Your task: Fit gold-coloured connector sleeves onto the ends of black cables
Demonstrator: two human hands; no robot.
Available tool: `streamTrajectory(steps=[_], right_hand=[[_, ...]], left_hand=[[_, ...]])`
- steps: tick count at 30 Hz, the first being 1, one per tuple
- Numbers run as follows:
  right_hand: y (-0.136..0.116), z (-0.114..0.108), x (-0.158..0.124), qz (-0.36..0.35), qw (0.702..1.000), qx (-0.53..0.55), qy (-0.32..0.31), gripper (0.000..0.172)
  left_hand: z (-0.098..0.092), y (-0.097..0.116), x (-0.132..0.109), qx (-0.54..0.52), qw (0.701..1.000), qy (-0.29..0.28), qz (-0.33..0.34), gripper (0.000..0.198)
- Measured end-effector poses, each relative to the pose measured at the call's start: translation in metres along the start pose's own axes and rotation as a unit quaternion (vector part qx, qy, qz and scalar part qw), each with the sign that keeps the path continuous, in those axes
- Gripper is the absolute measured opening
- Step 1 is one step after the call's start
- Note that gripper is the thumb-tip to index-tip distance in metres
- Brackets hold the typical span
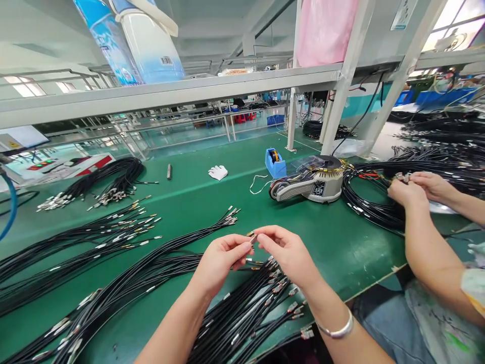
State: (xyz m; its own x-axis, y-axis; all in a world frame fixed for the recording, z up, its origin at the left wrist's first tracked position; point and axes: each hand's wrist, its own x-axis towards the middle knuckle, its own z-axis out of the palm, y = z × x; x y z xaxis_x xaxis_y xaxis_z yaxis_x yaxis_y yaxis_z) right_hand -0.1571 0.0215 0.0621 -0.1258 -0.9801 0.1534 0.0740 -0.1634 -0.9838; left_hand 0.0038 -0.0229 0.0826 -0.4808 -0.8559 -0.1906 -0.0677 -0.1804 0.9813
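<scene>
My left hand (227,253) and my right hand (282,247) meet above the green table, fingertips pinched from both sides on a small cable connector (253,238). Fingers cover most of it, and a yellowish bit shows at its top. A silver bangle (339,327) circles my right wrist. Just below my hands lies a bundle of black cables (242,308) with silvery connectors at the ends. To the left, another bundle of black cables (151,263) runs across the table, its tips pointing toward the middle.
A tape dispenser machine (314,184) and a blue tape holder (275,163) stand ahead to the right. A white glove (217,172) lies farther back. At right, a co-worker's hands (417,189) work over coiled black cables (373,207). A metal shelf (212,87) spans overhead.
</scene>
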Motion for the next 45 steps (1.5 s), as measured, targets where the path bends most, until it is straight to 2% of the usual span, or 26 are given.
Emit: streamTrajectory(steps=[5,11,15,17,20,22,24,27,31,33,39,42,45], right_hand=[[0.010,0.002,-0.005,0.008,1.000,0.019,0.018,0.022],[0.003,-0.004,-0.005,0.006,1.000,0.009,0.011,0.022],[0.004,-0.004,-0.003,-0.009,1.000,-0.009,0.014,0.021],[0.008,-0.004,-0.004,-0.014,1.000,-0.013,0.012,0.021],[0.017,-0.008,-0.003,-0.002,0.999,-0.035,0.001,0.024],[0.025,-0.015,0.001,0.015,0.998,-0.055,-0.007,0.027],[0.036,-0.027,0.008,0.029,0.997,-0.073,0.001,0.030],[0.054,-0.046,0.021,0.048,0.991,-0.112,0.052,0.036],[0.074,-0.061,0.029,0.046,0.981,-0.163,0.098,0.036],[0.079,-0.061,0.027,0.048,0.978,-0.174,0.103,0.032],[0.078,-0.055,0.019,0.056,0.975,-0.196,0.085,0.030],[0.077,-0.056,0.018,0.066,0.973,-0.203,0.087,0.030],[0.076,-0.055,0.018,0.074,0.973,-0.204,0.081,0.031]], left_hand=[[0.006,-0.007,-0.004,0.011,1.000,0.014,0.005,0.030],[0.016,-0.007,-0.005,0.042,0.997,0.060,0.028,0.038],[0.018,-0.006,-0.005,0.058,0.994,0.087,0.035,0.036],[0.019,-0.007,-0.004,0.092,0.989,0.103,0.046,0.032],[0.022,-0.012,-0.003,0.197,0.973,0.090,0.079,0.027],[0.021,-0.015,-0.001,0.290,0.946,0.081,0.117,0.026],[0.012,-0.019,0.003,0.375,0.906,0.106,0.163,0.027],[-0.020,-0.024,0.011,0.453,0.851,0.169,0.202,0.029],[-0.073,-0.033,0.030,0.515,0.810,0.208,0.187,0.023],[-0.088,-0.038,0.043,0.546,0.794,0.197,0.181,0.022],[-0.095,-0.047,0.086,0.609,0.760,0.155,0.168,0.016],[-0.103,-0.046,0.102,0.613,0.761,0.153,0.147,0.014],[-0.112,-0.045,0.110,0.605,0.764,0.178,0.136,0.016]])
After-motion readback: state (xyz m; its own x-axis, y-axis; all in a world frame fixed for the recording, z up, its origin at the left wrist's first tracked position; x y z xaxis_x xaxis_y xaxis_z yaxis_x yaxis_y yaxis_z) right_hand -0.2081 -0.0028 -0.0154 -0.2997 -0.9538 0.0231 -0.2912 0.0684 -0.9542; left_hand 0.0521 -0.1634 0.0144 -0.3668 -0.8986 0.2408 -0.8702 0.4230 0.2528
